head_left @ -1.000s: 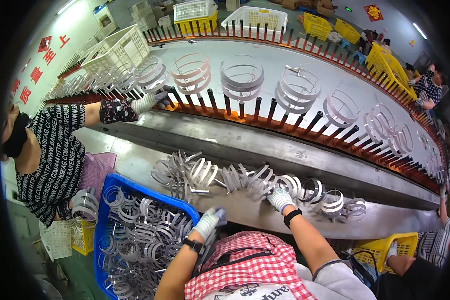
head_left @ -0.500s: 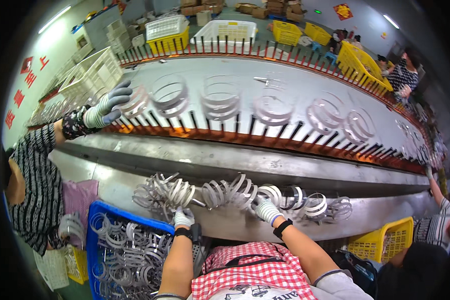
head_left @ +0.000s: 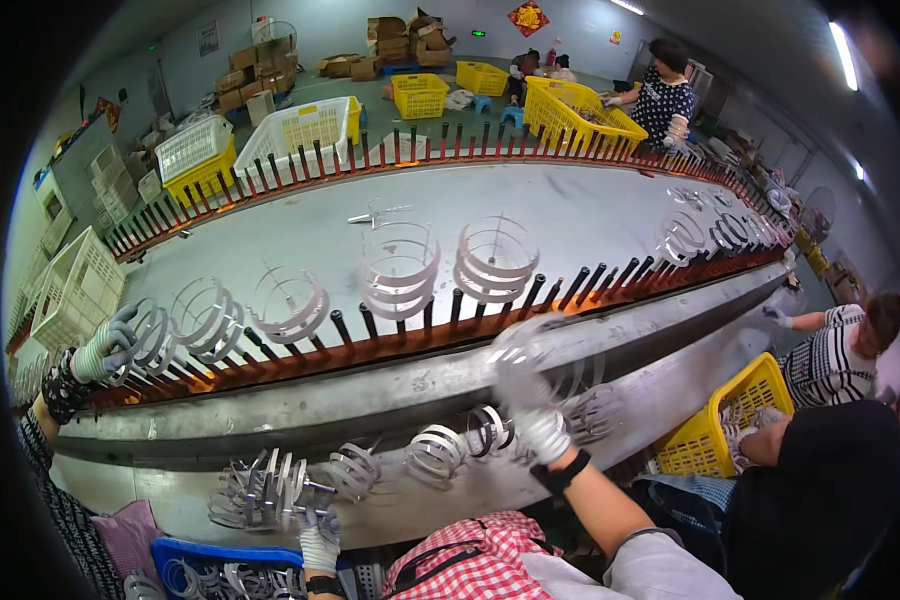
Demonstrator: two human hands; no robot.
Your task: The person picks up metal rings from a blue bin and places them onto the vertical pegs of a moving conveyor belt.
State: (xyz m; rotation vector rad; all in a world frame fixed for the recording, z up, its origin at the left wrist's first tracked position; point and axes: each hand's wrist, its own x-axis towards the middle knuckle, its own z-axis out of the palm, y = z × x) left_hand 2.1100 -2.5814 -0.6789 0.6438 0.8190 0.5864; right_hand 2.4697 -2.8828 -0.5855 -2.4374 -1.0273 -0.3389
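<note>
My left hand [head_left: 319, 540], in a striped, grey-fingered glove, is closed at the near edge of a tangled cluster of metal rings [head_left: 260, 490] on the steel bench. Its fingertips partly hide what they grip. My right hand [head_left: 525, 390] is raised above the bench, right of centre, and smeared by motion. Blurred hoops of a metal ring set [head_left: 578, 370] show at its fingers and seem held there. Between my hands, several metal ring sets [head_left: 436, 455] stand in a row along the bench. Another blurred set [head_left: 598, 410] lies beyond my right wrist.
A rail of upright black-tipped rods [head_left: 340, 330] borders the grey table, with ring sets [head_left: 495, 265] above them. A co-worker's gloved hand [head_left: 105, 350] reaches in at left. A blue crate [head_left: 185, 550] of rings stands lower left, a yellow crate [head_left: 700, 450] at right.
The view has swung to the right. My right hand has risen from the row of rings toward the rods, with blurred hoops at its fingers. My left hand stays by the cluster.
</note>
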